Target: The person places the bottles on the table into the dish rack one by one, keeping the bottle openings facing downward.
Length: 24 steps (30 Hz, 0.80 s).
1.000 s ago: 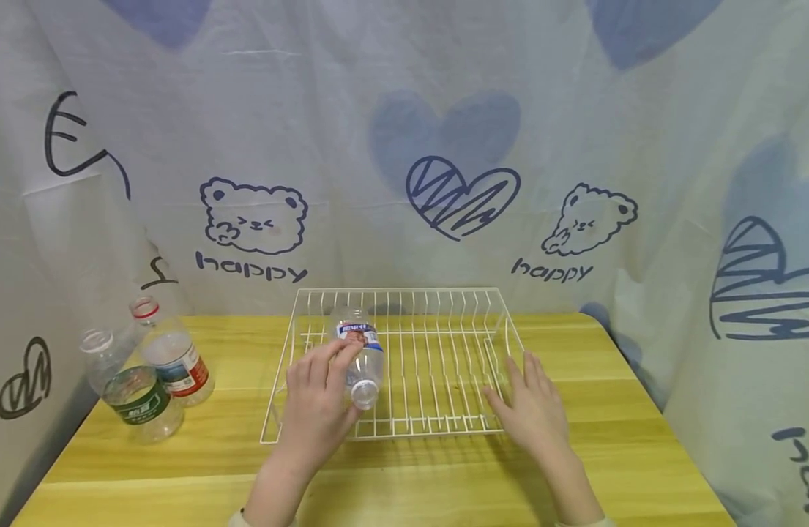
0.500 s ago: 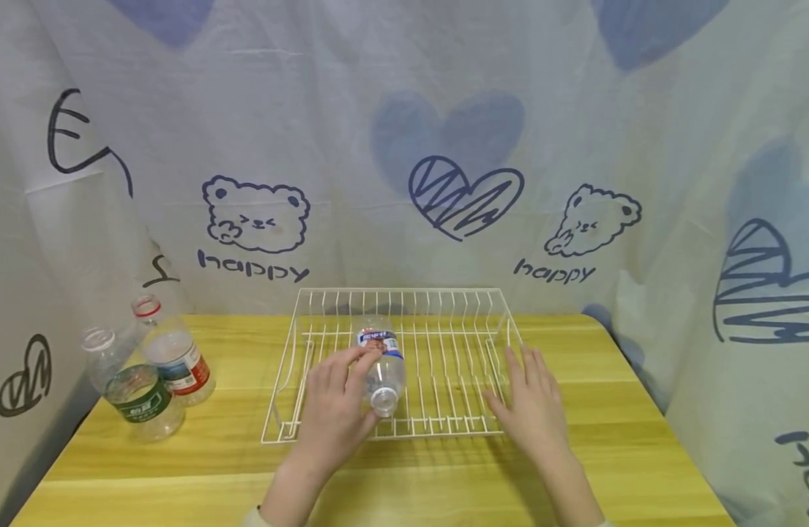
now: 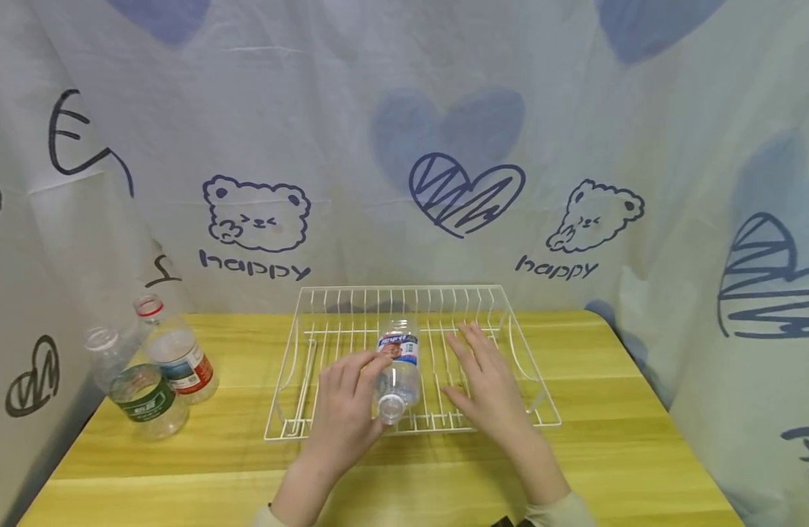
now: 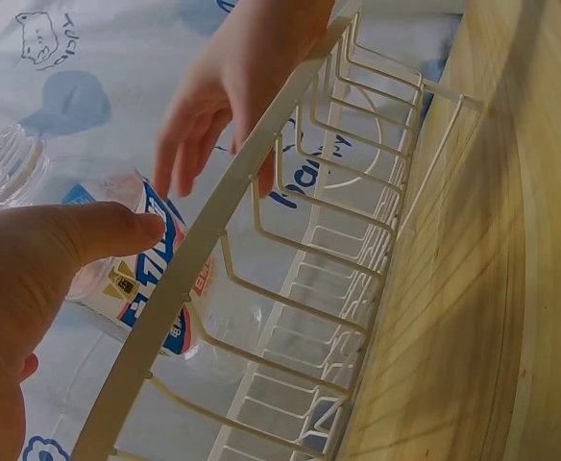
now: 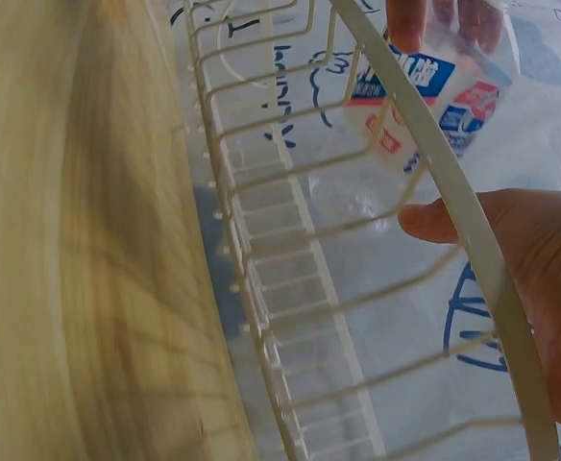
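Clear plastic bottle gripped above a white wire rack

Over the rack, the left hand holds the bottle between thumb and fingers, probably because its round body could roll; whether it touches the wires I cannot tell. The right hand, fingers spread, holds nothing above the rack's right half. Left of the rack stand a green-labelled bottle and a red-ringed bottle.

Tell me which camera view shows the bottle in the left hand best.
The head view: the bottle shows from mouth to base, only partly covered by the left hand. The left wrist view shows its neck and label, crossed by the rack. The right wrist view shows its label behind the rack, not its mouth.
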### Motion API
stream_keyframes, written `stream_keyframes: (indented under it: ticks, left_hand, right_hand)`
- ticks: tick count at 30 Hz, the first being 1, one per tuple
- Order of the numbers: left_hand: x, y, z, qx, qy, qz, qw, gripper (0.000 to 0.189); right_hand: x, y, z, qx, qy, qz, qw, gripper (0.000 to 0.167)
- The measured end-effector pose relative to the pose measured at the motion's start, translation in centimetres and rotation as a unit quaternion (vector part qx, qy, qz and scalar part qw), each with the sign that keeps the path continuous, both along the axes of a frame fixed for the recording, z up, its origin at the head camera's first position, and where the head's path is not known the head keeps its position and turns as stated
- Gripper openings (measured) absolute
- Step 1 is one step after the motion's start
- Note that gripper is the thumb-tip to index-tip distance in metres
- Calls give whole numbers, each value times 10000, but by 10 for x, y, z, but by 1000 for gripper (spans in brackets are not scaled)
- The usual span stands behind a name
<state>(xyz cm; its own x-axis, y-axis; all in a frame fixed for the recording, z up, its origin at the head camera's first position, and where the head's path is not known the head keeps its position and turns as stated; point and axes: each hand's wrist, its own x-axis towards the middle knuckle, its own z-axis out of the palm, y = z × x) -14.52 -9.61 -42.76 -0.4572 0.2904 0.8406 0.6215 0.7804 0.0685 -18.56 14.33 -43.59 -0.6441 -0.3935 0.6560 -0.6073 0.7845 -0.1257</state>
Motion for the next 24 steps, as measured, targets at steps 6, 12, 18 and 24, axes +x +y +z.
stream_keyframes:
  ticks: [6, 12, 18, 24]
  left_hand:
    - [0, 2, 0, -4, 34, 51, 10000, 83]
    - [1, 6, 0, -76, 93, -80, 9999, 85]
    - [1, 9, 0, -123, 10, -250, 9996, 80]
    - [2, 8, -2, -96, -72, -343, 9993, 78]
  right_hand:
    - [-2, -14, 3, -28, 91, 323, 9994, 90]
    - [1, -20, 1, -9, 271, 463, 9986, 86]
    - [1, -20, 1, 23, 349, 536, 9979, 85]
    - [2, -19, 0, -36, 391, 682, 9969, 83]
